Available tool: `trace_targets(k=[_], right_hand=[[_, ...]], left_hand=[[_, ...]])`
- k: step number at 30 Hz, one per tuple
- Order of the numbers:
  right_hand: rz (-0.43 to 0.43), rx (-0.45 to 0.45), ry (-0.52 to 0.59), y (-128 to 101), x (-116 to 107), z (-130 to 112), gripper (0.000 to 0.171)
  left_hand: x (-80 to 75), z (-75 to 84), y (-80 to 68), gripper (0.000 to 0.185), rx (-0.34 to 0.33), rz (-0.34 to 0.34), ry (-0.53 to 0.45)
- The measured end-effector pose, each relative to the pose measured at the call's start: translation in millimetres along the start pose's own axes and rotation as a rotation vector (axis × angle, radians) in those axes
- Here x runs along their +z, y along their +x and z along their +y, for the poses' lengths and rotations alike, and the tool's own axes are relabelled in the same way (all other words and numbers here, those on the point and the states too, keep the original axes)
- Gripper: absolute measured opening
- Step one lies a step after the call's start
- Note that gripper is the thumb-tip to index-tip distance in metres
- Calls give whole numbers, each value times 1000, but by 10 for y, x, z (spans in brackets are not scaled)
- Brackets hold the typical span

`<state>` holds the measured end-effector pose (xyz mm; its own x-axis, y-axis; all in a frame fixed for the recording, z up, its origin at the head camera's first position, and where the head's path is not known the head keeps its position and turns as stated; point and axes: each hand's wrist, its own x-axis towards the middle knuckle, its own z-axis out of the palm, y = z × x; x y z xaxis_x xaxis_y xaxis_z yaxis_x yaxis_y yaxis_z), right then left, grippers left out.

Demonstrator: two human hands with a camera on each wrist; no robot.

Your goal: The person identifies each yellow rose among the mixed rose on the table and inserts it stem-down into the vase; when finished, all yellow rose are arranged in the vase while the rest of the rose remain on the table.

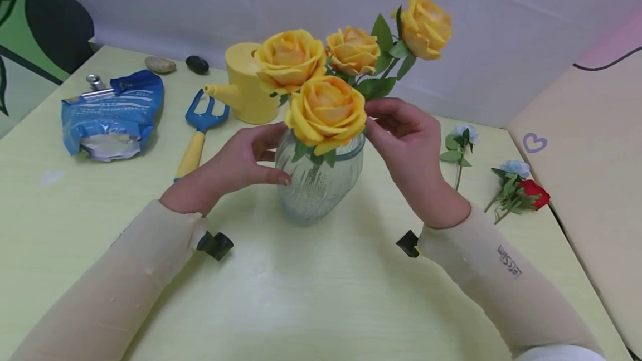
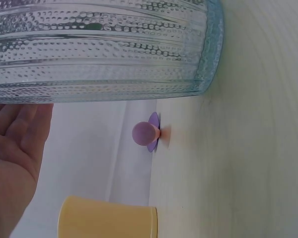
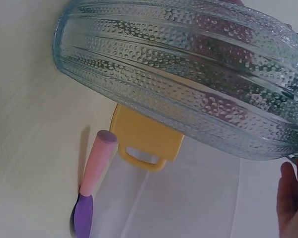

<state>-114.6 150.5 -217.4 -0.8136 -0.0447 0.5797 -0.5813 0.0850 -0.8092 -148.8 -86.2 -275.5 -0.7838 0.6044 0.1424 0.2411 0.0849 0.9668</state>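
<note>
A clear, ribbed glass vase stands on the table in the middle of the head view, holding several yellow artificial roses. My left hand grips the vase from its left side, thumb at the front and fingers behind. In the left wrist view, that hand reaches past the glass. At the right of the rim, my right hand pinches beside the front rose, with the fingertips partly hidden by petals. The right wrist view shows its fingers by the vase's mouth.
Behind the vase stands a yellow watering can. To the left lie a blue hand fork, a clipped blue bag and two stones. Blue and red flowers lie right. A pink-handled trowel is behind.
</note>
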Motion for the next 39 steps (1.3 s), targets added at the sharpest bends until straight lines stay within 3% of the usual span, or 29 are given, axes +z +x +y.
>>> trace_targets(k=[4, 7, 18, 25, 31, 39], right_hand=[[35, -39, 32, 44, -15, -14, 14], [81, -21, 85, 107, 1, -8, 13], [41, 264, 242, 121, 109, 94, 35], [60, 261, 262, 69, 109, 119, 35], [106, 176, 318, 55, 115, 136, 33], [101, 252, 300, 32, 139, 157, 28]], left_hand=[[2, -2, 8, 79, 3, 1, 4], [-1, -11, 7, 78, 8, 2, 11], [4, 9, -3, 79, -3, -3, 8], [8, -9, 8, 81, -12, 9, 22], [7, -31, 10, 81, 16, 5, 18], [1, -27, 3, 82, 8, 9, 26]])
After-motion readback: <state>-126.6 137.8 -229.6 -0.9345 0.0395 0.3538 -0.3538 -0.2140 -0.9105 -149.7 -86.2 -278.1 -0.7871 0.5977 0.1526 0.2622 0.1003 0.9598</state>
